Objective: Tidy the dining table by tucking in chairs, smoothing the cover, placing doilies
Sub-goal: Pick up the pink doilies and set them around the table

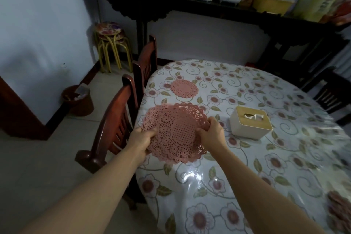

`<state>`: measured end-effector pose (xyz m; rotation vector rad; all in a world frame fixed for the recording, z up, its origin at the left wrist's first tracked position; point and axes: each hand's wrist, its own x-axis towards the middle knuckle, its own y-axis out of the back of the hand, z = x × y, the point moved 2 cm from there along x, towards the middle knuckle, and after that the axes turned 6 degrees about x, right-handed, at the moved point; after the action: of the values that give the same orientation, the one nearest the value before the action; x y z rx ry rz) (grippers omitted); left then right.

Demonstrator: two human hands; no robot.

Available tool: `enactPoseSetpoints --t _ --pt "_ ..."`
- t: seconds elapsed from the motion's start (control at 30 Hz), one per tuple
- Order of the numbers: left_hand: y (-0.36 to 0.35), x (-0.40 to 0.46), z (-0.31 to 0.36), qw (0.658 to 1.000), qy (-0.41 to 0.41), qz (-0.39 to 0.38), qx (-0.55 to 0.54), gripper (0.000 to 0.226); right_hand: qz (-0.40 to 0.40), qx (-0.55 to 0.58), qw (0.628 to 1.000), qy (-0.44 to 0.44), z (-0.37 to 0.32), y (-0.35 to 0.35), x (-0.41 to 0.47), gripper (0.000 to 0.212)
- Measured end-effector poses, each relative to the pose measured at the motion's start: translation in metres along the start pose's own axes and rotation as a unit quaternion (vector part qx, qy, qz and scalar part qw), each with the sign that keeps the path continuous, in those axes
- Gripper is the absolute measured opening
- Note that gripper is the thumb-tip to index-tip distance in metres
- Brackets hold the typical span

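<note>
1. Dim dining room: an oval table (284, 157) under a glossy floral cover (237, 186) fills the right side, with a dark sideboard (209, 4) along the back wall.
2. Left hand (142, 140) is closed on the near-left rim of a stack of pink doilies (176, 131), fingers curled over the lace and thumb apparently beneath.
3. Right hand (210, 131) pinches the right rim of the same stack, fingers bent, not fully shut.
4. Stack sits over the table's left edge, slightly fanned, with a smaller layer peeking out at its far left; whether it rests on the cover or is held just above cannot be told.
5. One doily (183, 88) already lies flat farther along the left edge, in front of the far chair (146, 62).
6. Near chair (112, 129) stands beside the stack, its back close to the table edge; both chairs look tucked in.
7. Tissue box (250, 122) stands just right of the right hand, toward the middle.
8. Another pink piece (340, 209) shows, blurred, at the near-right edge.
9. Step in hand, as I judge it: placing doilies, with chairs and cover seemingly done.
10. Next move calls for peeling off a single thin sheet without dragging others, then laying it flat before the near chair.
</note>
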<state>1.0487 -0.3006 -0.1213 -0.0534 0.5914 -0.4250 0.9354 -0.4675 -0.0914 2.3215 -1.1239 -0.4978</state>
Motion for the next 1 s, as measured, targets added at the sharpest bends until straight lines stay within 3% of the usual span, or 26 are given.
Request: enactPoseSetpoints --t 0.2,0.33,0.43,0.7,0.8,0.9,1.0 --pt "-0.002 0.011 -0.013 0.999 -0.006 0.028 0.019 0.038 0.033 0.043 0.997 -0.051 0.032 0.001 0.017 0.039" --pt "0.009 0.020 -0.025 0.994 0.002 0.106 0.031 0.037 0.033 0.067 0.991 -0.108 0.070 0.007 0.041 0.048" --pt "0.014 0.026 -0.036 0.985 0.015 0.171 0.000 0.037 0.015 0.078 0.988 -0.131 0.091 0.004 0.062 0.046" --pt "0.009 0.024 -0.046 0.975 0.022 0.221 -0.019 0.039 -0.057 0.120 0.975 -0.180 0.114 -0.040 0.106 0.035" --pt "0.002 0.018 -0.050 0.976 0.026 0.214 -0.016 0.039 -0.096 0.049 0.975 -0.196 0.123 -0.044 0.108 0.059" --pt "-0.013 0.009 -0.054 0.979 0.031 0.199 -0.027 0.038 -0.125 -0.051 0.978 -0.157 0.125 -0.034 0.097 0.079" --pt "-0.032 0.000 -0.058 0.981 0.035 0.188 -0.036 0.036 -0.214 0.000 0.970 -0.119 0.117 -0.026 0.077 0.091"
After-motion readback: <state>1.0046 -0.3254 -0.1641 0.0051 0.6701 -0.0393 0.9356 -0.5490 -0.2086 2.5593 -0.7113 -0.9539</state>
